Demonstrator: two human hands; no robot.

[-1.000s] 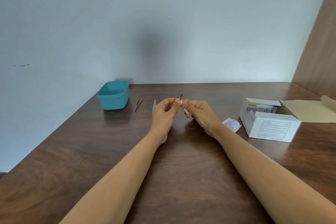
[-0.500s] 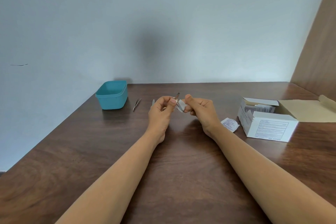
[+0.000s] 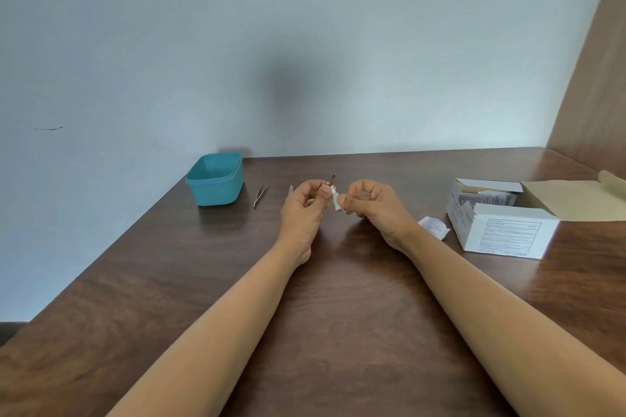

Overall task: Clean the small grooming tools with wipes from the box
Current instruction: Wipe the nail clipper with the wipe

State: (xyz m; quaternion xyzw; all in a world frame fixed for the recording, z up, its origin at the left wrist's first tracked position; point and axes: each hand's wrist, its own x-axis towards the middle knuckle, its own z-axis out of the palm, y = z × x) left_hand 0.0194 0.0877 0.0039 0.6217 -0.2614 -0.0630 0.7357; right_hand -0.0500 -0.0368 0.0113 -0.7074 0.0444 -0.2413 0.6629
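Observation:
My left hand pinches a small metal grooming tool whose dark tip sticks up above the fingers. Just right of it, my right hand pinches a small white wipe that touches the tool's lower part. Metal tweezers lie on the wooden table left of my hands. A slim pale tool shows just behind my left hand, mostly hidden. The open white wipe box stands at the right with packets inside.
A teal plastic tub sits at the table's back left corner near the edge. A torn white wipe packet lies between my right wrist and the box. A wooden panel rises at the right; the wall is behind.
My hands have drawn slightly apart. The wipe has slid down off the tool's tip toward my right hand, leaving more of the tip bare.

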